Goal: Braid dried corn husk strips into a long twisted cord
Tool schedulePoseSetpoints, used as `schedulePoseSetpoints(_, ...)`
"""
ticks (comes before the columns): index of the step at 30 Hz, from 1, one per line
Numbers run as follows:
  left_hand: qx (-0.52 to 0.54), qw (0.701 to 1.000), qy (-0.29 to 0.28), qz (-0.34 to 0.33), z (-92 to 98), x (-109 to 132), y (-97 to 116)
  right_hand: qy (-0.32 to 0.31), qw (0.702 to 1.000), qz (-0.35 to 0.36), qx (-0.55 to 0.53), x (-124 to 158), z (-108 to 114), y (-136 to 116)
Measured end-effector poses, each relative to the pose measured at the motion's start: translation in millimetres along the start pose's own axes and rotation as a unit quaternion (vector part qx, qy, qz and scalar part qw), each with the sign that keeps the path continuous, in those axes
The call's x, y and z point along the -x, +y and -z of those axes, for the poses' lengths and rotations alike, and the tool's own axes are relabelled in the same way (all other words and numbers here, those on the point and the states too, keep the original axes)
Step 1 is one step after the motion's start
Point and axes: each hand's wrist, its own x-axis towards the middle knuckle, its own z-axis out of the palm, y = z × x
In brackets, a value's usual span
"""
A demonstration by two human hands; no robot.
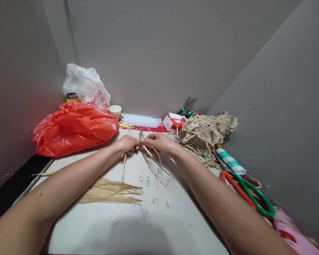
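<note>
Both of my hands meet above the far middle of the white table (175, 209). My left hand (128, 144) is closed around a braid of dried corn husk (140, 134), whose knotted end sticks up past the fingers. Pinched close beside it, the thumb and fingers of my right hand (161, 142) grip the same husk strips. Loose strips (148, 152) trail down below my hands, and one pale strip (123, 168) hangs under the left one. Flat husk leaves (108, 193) lie on the table, partly behind my left forearm.
Along the left are a red plastic bag (76, 131), a white plastic bag (85, 85) and a paper cup (115, 110). White sticks (140, 120) lie at the back. To the right are pruning shears (188, 108), a red-and-white box (173, 122), braided cord (207, 131) and green-handled scissors (257, 198).
</note>
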Motion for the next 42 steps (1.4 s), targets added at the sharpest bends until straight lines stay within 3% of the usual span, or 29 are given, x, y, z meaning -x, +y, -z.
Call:
schedulePoseSetpoints(4, 0.018, 1.000, -0.019, 0.007, 2.4, -1.7, 0.4, 0.007, 1.000, 0.020, -0.019, -2.6, 7.1, 2.8)
schedulePoseSetpoints(10, 0.034, 0.997, -0.067, 0.007, 7.1, -4.5, 0.4, -0.103, 0.993, -0.003, -0.061, -5.7, 10.7, 9.6)
schedulePoseSetpoints(16, 0.032, 0.994, -0.102, 0.035, 9.7, -3.8, 3.9, -0.222, 0.956, -0.041, -0.185, -10.9, 14.4, 17.8)
schedulePoseSetpoints(23, 0.033, 0.991, -0.126, 0.033, 10.9, -2.3, 5.6, -0.178, 0.970, -0.019, -0.162, -9.8, 11.6, 19.4)
schedulePoseSetpoints(33, 0.027, 0.991, -0.127, 0.028, 12.6, -4.4, 3.9, -0.189, 0.977, -0.018, -0.093, -4.8, 13.9, 13.0)
schedulePoseSetpoints(42, -0.026, 0.995, -0.098, -0.007, 12.1, -5.1, 1.0, -0.169, 0.985, 0.022, -0.038, -6.3, 13.9, 13.2)
